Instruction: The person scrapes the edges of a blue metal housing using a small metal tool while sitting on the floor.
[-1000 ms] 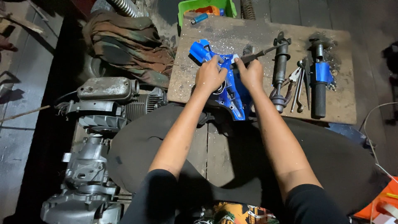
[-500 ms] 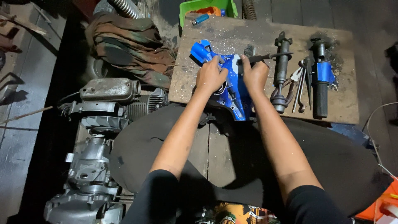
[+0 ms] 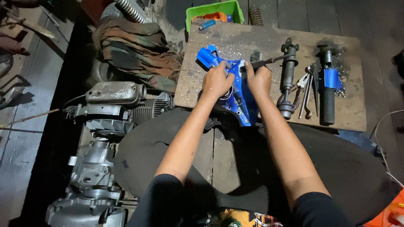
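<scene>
A view looking down from a person's head at two bare arms reaching forward over a dark round mat to a low wooden bench [image 3: 269,42] dusted with pale flecks. On the bench lies a blue painted metal part [image 3: 240,94], irregular in shape, with a short tube-like end pointing away to the upper left. The left hand [image 3: 216,80] is closed over the upper left of the blue part, pressing it down against the bench. The right hand [image 3: 259,77] is wrapped around the handle of a thin dark tool [image 3: 269,62], whose shaft runs up and to the right from the hand; the working tip is hidden near the fingers, so where it meets the part cannot be told. Compared with the frames from a second and half a second ago, both hands keep nearly the same places on the part, with only a slight shift in the angle of the tool, which suggests steady, small work on the blue surface. To the right stand two dark cylindrical shock-absorber-like pieces [image 3: 288,73], the farther one [image 3: 327,84] wearing a blue band, with pliers [image 3: 306,90] between them. Behind the bench sits a green plastic tray [image 3: 191,21]. To the left lie folded camouflage cloth [image 3: 134,46] and a grey engine block [image 3: 105,138] on the floor.
</scene>
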